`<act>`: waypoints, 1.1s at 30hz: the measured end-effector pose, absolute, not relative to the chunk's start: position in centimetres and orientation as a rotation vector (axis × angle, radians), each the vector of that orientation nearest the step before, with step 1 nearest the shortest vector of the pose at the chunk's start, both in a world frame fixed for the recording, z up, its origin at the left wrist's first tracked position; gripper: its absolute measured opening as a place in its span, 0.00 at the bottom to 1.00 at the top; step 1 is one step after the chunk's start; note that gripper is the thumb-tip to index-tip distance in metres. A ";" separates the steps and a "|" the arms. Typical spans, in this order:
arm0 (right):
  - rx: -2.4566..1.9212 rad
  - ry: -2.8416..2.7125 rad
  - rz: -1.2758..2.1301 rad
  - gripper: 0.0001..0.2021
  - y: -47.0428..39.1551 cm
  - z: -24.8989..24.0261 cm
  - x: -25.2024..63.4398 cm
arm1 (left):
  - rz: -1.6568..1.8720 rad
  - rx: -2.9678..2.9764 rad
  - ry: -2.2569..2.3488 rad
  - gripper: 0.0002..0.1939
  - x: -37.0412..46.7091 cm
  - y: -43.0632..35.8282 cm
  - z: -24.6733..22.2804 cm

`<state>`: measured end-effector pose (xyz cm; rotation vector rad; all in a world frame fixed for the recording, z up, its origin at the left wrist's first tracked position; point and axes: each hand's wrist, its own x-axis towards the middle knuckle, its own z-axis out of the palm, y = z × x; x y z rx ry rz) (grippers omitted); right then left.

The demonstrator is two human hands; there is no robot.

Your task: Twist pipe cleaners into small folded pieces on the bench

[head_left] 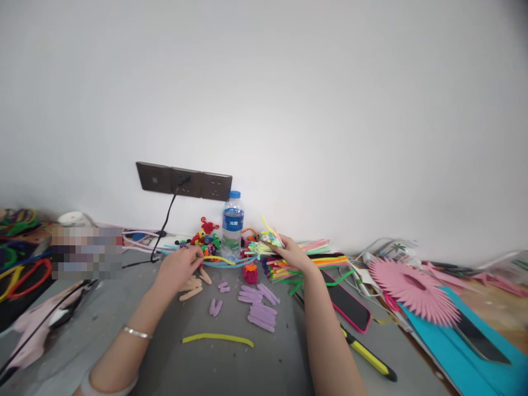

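Observation:
My left hand [181, 268] is closed, its fingertips pinched at the end of a yellow pipe cleaner [218, 258]. Light blue pipe cleaners [231, 265] lie along it. Lifted slightly, a bundle of pastel pipe cleaners [267, 242] sits in my right hand [292, 254], fingers wrapped round it. Beneath that hand rests a pile of bright pipe cleaners [330, 262]. Short beige pieces [190, 290] lie below my left hand. Folded purple pieces [263, 316] are grouped mid-table, and a single olive-yellow pipe cleaner [218, 336] lies nearer me.
A water bottle [233, 225] stands by the wall beside small fuzzy figures [208, 226]. A black cord [167, 223] hangs from the socket strip [184, 181]. To the right are a phone [348, 302], a yellow cutter knife [369, 355], a pink pleated paper fan [412, 286] and blue sheets [445, 341].

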<state>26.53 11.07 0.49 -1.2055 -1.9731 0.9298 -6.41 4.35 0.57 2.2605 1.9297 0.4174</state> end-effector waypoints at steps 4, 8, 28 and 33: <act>-1.192 -1.975 0.933 0.19 11.0 0.6 26.5 | 0.653 2.322 1.836 0.10 -5.5 4.0 0.4; -1.194 -1.968 0.932 0.19 10.9 0.7 26.5 | 0.785 2.360 1.587 0.17 -4.5 3.9 -0.3; -1.229 -2.012 0.918 0.16 11.0 0.5 26.5 | 1.010 2.435 1.542 0.16 -5.5 4.0 -0.2; -1.233 -2.036 0.959 0.20 10.5 1.1 26.0 | 1.101 2.230 1.603 0.16 -5.5 3.6 0.6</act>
